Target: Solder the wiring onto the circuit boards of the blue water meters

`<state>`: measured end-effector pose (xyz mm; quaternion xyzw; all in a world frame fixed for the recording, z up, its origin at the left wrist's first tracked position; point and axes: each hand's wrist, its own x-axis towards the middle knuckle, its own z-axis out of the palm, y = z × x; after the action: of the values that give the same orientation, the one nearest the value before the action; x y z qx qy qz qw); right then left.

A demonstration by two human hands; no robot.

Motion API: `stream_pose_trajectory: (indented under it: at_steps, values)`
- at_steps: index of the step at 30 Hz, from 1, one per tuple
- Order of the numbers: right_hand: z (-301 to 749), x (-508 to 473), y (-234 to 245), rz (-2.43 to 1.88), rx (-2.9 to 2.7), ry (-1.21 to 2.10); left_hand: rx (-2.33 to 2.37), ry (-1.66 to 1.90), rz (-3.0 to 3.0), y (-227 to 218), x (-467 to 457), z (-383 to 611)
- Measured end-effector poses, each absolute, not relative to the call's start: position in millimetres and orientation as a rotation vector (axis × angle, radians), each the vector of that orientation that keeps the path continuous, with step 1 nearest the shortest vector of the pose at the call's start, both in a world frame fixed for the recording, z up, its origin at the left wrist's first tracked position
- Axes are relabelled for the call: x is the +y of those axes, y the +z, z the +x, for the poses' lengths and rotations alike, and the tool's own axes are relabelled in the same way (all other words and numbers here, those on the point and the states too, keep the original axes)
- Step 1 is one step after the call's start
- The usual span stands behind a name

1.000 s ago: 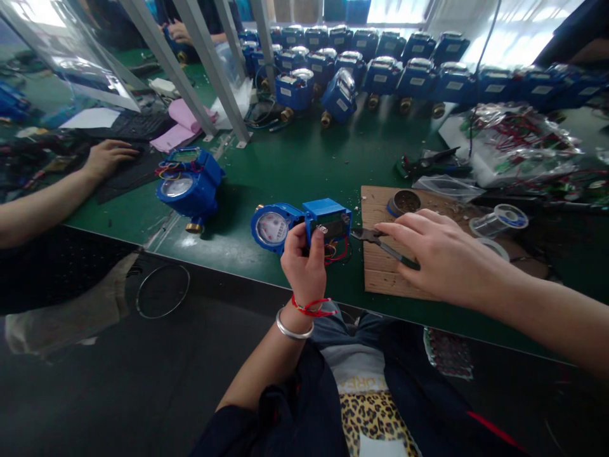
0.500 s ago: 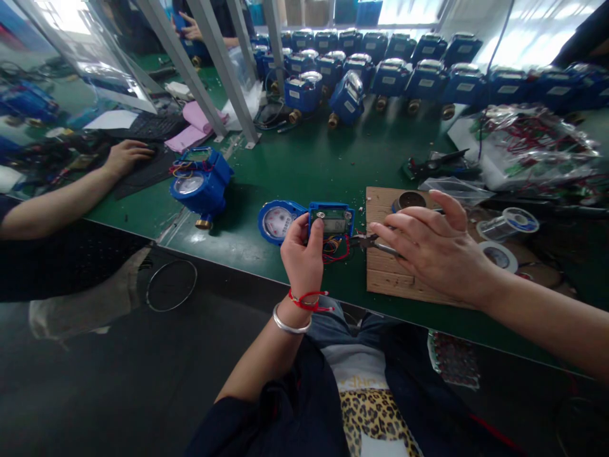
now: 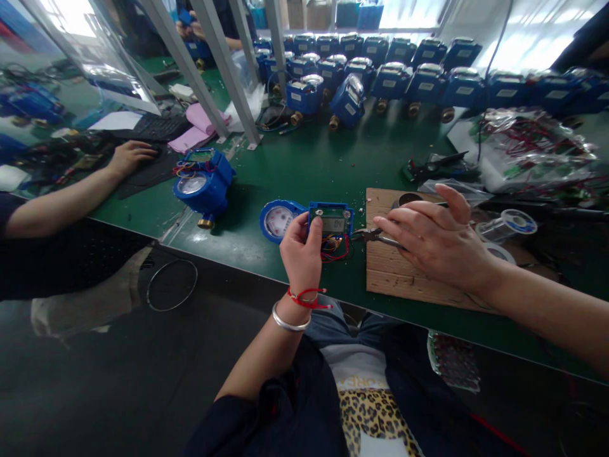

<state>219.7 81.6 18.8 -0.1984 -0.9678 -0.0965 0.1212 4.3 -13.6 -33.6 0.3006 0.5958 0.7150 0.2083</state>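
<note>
My left hand (image 3: 303, 254) grips a blue water meter (image 3: 280, 220) at its open electronics housing, thumb on the edge of the small display (image 3: 330, 224). Digits show on that display. Red, yellow and black wires (image 3: 335, 246) hang out of the housing's near side. My right hand (image 3: 432, 241) is closed round a pair of cutting pliers (image 3: 380, 237). The pliers' jaws point left and lie close to the wires; whether they touch a wire I cannot tell. Part of the plier handles is hidden under my fingers.
Cardboard (image 3: 387, 273) lies under my right hand, with solder wire spools (image 3: 511, 223) to the right. Another meter (image 3: 204, 184) stands at left, near a co-worker's hand (image 3: 130, 158). Rows of blue meters (image 3: 390, 81) line the back. Bagged wired parts (image 3: 537, 143) lie at right.
The display now shows digits more clearly. The right hand and pliers have shifted very slightly to the right; the left hand keeps its hold on the meter.
</note>
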Motion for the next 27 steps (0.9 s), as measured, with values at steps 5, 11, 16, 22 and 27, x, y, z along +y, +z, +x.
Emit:
stream_pose_trajectory:
  at_steps: [5,11,16,22,27]
  values:
    - [211.4,75.9,18.8,-0.651,-2.856,-0.224,1.662,1.985,0.854,-33.7,-13.6,4.0]
    - [208.9,76.5,16.4,-0.599,-2.847,-0.127,1.673,1.98,0.852,-34.8,-13.9,3.8]
    - [208.6,80.3,16.3,-0.457,-2.879,-0.409,1.665,1.995,0.852,-34.5,-13.9,4.8]
    - [205.7,75.7,22.9,-0.371,-2.831,-0.573,1.692,1.982,0.862,-35.1,-13.9,5.5]
    - [205.3,68.8,24.0,-0.399,-2.827,-0.536,1.696,1.991,0.867,-36.5,-13.6,5.7]
